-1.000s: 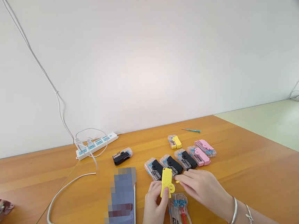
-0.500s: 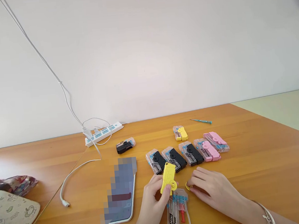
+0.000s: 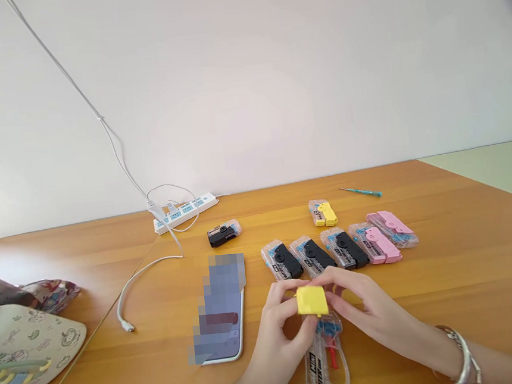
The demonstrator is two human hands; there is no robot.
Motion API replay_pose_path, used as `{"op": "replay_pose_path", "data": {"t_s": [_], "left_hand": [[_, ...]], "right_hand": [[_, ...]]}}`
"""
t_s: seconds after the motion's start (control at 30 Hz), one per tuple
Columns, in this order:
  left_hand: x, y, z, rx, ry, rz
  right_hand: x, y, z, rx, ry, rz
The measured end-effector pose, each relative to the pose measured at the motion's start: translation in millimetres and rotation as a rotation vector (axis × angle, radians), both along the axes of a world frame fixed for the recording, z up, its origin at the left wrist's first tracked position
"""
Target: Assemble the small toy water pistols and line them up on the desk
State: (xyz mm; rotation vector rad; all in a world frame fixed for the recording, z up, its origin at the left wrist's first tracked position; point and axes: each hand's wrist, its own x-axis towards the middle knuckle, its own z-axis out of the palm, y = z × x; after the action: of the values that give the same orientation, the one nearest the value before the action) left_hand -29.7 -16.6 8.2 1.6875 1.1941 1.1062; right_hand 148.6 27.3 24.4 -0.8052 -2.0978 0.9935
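My left hand (image 3: 277, 330) and my right hand (image 3: 367, 305) meet over a yellow plastic piece (image 3: 311, 300), both pinching it, and their fingers hide part of it. Directly below the hands lies an opened clear plastic pack (image 3: 324, 359) with blue and red parts inside. Beyond my fingertips stands a row of sealed clear packs: several hold black swivel-shaped items (image 3: 311, 257), and two at the right hold pink ones (image 3: 374, 243). A pack with a yellow item (image 3: 323, 213) lies behind the row.
A phone (image 3: 222, 317) with a pixelated screen lies left of my hands, and a black item in a pack (image 3: 224, 233) lies beyond it. A white power strip (image 3: 185, 213) with cables sits by the wall. A small teal screwdriver (image 3: 360, 192) and a patterned bag (image 3: 22, 344) lie on the wooden table.
The yellow piece was in my left hand alone, with a small yellow ring part near my right fingers. Now both hands hold it together, and the ring is out of sight. The view has shifted.
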Motion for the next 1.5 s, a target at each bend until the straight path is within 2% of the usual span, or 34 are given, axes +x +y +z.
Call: {"op": "replay_pose_path", "data": {"t_s": [0.1,0.3,0.47,0.6,0.87,1.17,1.5], "left_hand": [[1.0,-0.4,-0.2,-0.036,-0.02,-0.011],[4.5,-1.7,-1.5,-0.022,-0.023,-0.035],[2.0,-5.1,2.2,0.015,-0.049,-0.051],[0.1,-5.6,4.7,0.098,-0.044,-0.061],[2.6,-1.9,-1.8,0.022,0.06,-0.065],[3.0,-4.5,-2.3,0.099,0.16,-0.028],[2.4,-6.1,-1.2,0.156,0.203,0.003]], "right_hand": [[2.2,-2.2,-4.2,0.094,0.015,0.021],[4.4,-1.7,-23.3,0.418,0.039,0.071],[5.3,-3.2,-22.8,0.57,0.021,0.054],[4.7,-4.0,-18.6,0.644,-0.008,0.026],[5.5,-7.5,-6.0,0.771,-0.233,0.017],[-2.4,-19.4,8.1,0.82,-0.494,-0.118],[-16.0,-26.0,12.7,1.014,-0.739,-0.227]]}}
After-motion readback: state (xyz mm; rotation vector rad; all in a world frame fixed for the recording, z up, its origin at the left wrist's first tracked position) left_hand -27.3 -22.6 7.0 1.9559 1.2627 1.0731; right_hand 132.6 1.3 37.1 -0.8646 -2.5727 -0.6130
